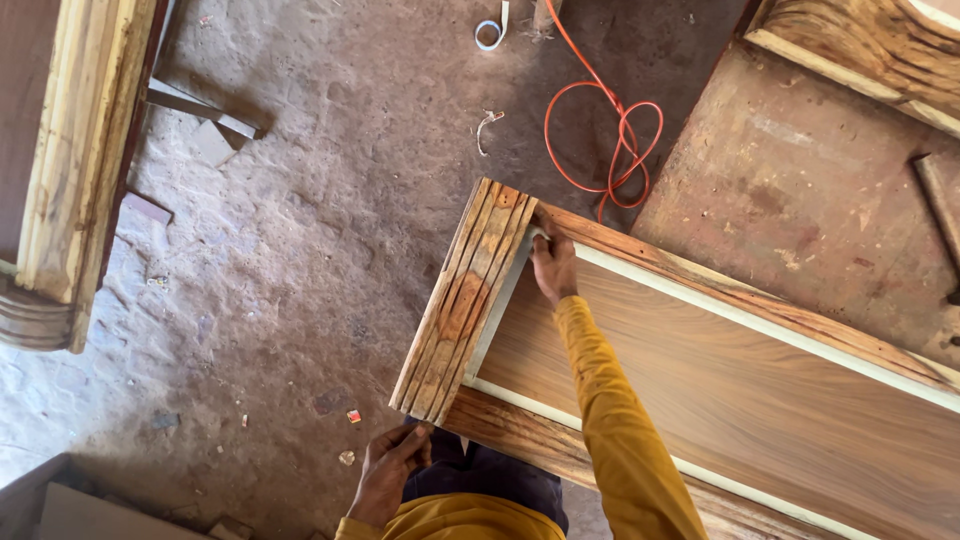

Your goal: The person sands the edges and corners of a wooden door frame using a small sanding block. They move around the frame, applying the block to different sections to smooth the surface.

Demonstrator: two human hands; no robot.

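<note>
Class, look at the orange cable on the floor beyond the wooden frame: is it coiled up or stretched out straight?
Loosely coiled. The orange cable forms several overlapping loops on the dirt floor beside the wooden frame, with one strand running off past the picture's top edge.

- Soft, even daylight; nothing harsh, no glare on the wood.
- Brightest on the pale floor left of the fingers, dimmer at the top edge beyond them.
- Faint shadows only, under the door frame.
- Sharp overall; slight wide-angle bending at the edges.
</note>
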